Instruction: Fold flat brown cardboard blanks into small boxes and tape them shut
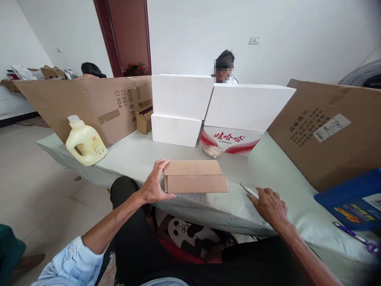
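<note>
A small closed brown cardboard box (pixel 193 178) lies near the front edge of the table. Its left end sits between the thumb and fingers of my left hand (pixel 155 183), thumb at the lower corner and fingertips on the upper one. To the right of the box, my right hand (pixel 270 204) rests low over the cloth with its fingers curled round a slim silver knife-like tool (pixel 249 191). The tool's narrow tip points up and left, apart from the box. My palm hides its rear end.
White boxes (pixel 181 97) stand stacked behind, with a clear tape roll (pixel 212 151) before them. Large cardboard panels (pixel 330 131) rise at both sides. A yellow detergent jug (pixel 85 141) stands left; a blue container (pixel 353 200) and purple-handled tool (pixel 357 237) lie right. Two people are beyond.
</note>
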Available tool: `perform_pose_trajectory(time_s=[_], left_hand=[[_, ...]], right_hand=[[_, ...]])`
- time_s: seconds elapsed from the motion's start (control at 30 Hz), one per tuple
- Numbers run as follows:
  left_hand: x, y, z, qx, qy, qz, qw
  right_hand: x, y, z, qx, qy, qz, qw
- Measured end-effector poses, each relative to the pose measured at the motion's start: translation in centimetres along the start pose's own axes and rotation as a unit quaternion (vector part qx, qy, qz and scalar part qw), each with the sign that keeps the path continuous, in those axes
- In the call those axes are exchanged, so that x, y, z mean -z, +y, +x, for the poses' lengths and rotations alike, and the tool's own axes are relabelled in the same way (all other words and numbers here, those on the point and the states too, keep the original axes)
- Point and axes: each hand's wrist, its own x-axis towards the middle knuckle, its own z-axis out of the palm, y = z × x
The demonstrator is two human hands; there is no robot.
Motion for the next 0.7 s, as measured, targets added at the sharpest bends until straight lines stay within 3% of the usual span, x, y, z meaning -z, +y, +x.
perform_pose_trajectory(time_s=[0.1,0.17,0.27,0.33,0.4,0.47,0.6,0.7], left_hand=[[-0.1,0.3,-0.3,0.003,0.009,-0.006,1.000],[-0.2,0.4,-0.4,0.010,0.021,-0.015,1.000],[-0.3,0.6,-0.5,0.018,0.039,-0.029,0.999],[-0.3,0.7,-0.5,0.017,0.043,-0.034,0.998],[-0.3,0.7,-0.5,0.014,0.044,-0.035,0.998],[-0.3,0.8,-0.5,0.013,0.047,-0.035,0.998],[-0.5,1.1,-0.5,0.014,0.053,-0.029,0.998],[-0.5,1.5,-0.5,0.009,0.052,-0.020,0.998]], right_hand=[[-1.4,3.1,-0.3,-0.032,-0.049,-0.036,0.998],[-2.0,3.9,-0.5,-0.038,-0.033,0.005,0.999],[-1.8,3.0,-0.6,-0.048,0.010,0.080,0.996],[-0.6,1.2,-0.8,-0.033,0.048,0.156,0.986],[1.6,-1.6,-1.4,0.030,0.099,0.257,0.961],[4.6,-5.0,-2.4,0.139,0.131,0.304,0.933],[9.9,-10.9,-4.4,0.337,0.077,0.274,0.897],[11.3,-12.9,-4.8,0.400,0.070,0.240,0.882]])
